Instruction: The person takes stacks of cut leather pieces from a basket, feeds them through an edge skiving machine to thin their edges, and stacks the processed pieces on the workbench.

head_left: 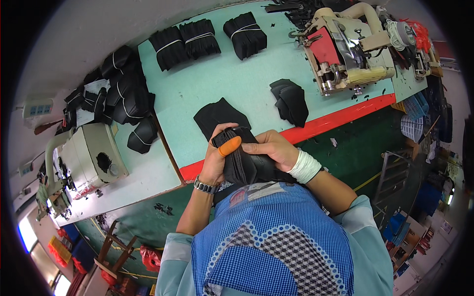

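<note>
Close to my body, at the table's front edge, I hold a thick stack of black cut pieces (pixel 241 165). My left hand (pixel 216 157) wraps round its left side, an orange finger cot on the thumb and a watch on the wrist. My right hand (pixel 276 149) pinches the stack's upper right part between thumb and fingers; white wrapping covers that wrist. Just beyond my hands a flat black pile (pixel 221 116) lies on the table. To its right sits a fanned-out pile of black pieces (pixel 290 102).
Several tied black bundles (pixel 200 37) lie along the table's far side. A sewing machine (pixel 345 54) stands at the right, near the red table edge (pixel 340 108). Another machine (pixel 91 158) and more tied bundles (pixel 129 96) are on the left table. A wooden stool (pixel 116 251) stands on the floor.
</note>
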Available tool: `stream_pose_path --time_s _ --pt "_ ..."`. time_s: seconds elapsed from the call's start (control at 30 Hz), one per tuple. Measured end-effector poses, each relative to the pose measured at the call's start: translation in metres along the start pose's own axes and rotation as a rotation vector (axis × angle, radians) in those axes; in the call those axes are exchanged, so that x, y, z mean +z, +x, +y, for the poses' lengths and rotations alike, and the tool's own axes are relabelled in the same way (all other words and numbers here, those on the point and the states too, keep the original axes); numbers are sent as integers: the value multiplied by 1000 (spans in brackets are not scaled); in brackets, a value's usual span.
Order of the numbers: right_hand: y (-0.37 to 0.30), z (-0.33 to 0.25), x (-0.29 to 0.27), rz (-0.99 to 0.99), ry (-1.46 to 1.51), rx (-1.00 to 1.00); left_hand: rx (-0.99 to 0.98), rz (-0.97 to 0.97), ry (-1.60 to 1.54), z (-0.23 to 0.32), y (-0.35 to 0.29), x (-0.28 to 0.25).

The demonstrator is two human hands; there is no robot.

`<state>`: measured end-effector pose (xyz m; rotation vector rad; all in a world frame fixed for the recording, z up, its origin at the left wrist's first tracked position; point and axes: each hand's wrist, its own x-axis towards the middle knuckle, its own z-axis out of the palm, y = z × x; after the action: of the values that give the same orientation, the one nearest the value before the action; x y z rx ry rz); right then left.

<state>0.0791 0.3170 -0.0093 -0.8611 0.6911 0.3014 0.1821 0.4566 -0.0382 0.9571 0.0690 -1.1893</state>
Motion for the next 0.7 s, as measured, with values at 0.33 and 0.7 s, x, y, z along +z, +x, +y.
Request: stream_pose_path --time_s 0.33,0.7 --pt "-4 -5 14 373 -936 -416 44 61 238 -4 9 8" --pt "40 -21 -120 1096 -1245 -484 80 77 -254 -1 -27 -33"
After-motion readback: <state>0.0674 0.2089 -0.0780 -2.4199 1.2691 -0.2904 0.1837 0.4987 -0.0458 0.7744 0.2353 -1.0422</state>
